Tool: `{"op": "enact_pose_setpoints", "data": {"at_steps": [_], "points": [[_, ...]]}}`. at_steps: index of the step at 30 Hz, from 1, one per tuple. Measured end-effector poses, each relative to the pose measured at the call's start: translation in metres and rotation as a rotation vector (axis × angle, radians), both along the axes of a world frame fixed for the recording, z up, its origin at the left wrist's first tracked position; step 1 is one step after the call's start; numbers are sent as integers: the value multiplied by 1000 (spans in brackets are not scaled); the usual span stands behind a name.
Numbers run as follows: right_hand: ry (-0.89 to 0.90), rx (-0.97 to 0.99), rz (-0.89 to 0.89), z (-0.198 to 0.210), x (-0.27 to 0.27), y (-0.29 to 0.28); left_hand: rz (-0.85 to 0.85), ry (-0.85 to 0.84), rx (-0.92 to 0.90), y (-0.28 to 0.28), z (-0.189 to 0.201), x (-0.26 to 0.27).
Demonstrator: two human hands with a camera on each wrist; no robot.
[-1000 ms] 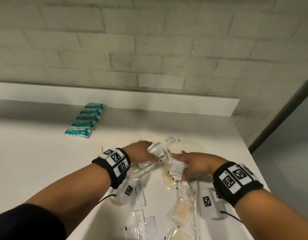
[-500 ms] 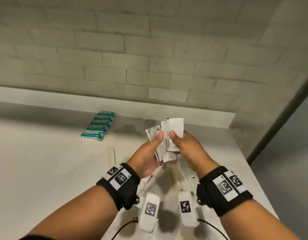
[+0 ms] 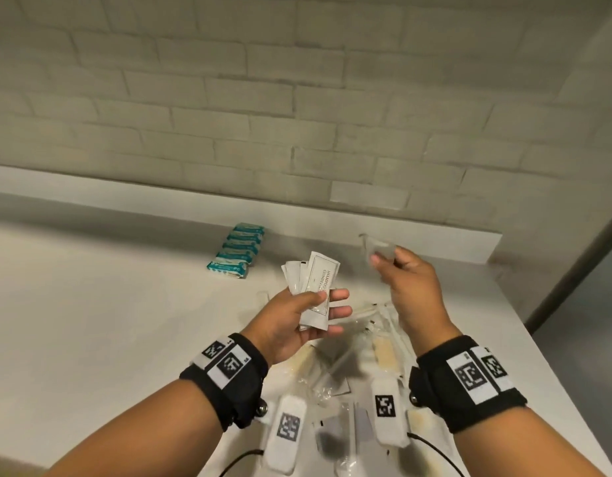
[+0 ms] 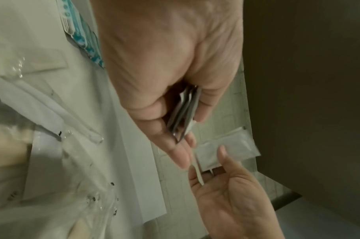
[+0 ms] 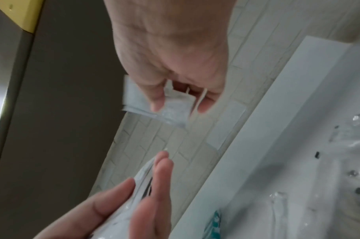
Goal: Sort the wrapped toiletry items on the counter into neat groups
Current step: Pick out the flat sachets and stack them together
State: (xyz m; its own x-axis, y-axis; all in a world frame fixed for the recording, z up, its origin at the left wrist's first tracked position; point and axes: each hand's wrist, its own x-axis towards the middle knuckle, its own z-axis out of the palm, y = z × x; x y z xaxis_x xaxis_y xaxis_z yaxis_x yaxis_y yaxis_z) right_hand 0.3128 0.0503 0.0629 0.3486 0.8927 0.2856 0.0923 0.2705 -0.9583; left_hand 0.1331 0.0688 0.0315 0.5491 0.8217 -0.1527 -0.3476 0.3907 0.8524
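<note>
My left hand (image 3: 308, 315) holds a fanned stack of white shampoo sachets (image 3: 318, 287) above the white counter (image 3: 91, 321), thumb on top and fingers behind; the left wrist view shows the sachets (image 4: 183, 111) edge-on in its grip. My right hand (image 3: 400, 273), raised to the right of it, pinches a single clear-wrapped packet (image 3: 376, 249) between thumb and fingers. That packet (image 5: 171, 108) shows blurred in the right wrist view. A loose pile of clear-wrapped items (image 3: 359, 356) lies on the counter below both hands.
A neat row of teal-and-white packets (image 3: 237, 256) lies at the back left of the counter. A low ledge (image 3: 160, 197) runs under the brick wall. The counter's right edge (image 3: 524, 304) drops to a grey floor.
One second ago both hands were down in the pile. They rose holding sachets together, and now the right hand has moved away to the right with one packet.
</note>
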Motion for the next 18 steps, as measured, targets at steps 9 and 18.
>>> {"op": "enact_pose_setpoints", "data": {"at_steps": [9,18], "points": [[-757,75,261,-18,-48,-3,-67,2,52,3,17,-42],[-281,-154,217,17,-73,13,-55,81,119,12,14,-74]]}}
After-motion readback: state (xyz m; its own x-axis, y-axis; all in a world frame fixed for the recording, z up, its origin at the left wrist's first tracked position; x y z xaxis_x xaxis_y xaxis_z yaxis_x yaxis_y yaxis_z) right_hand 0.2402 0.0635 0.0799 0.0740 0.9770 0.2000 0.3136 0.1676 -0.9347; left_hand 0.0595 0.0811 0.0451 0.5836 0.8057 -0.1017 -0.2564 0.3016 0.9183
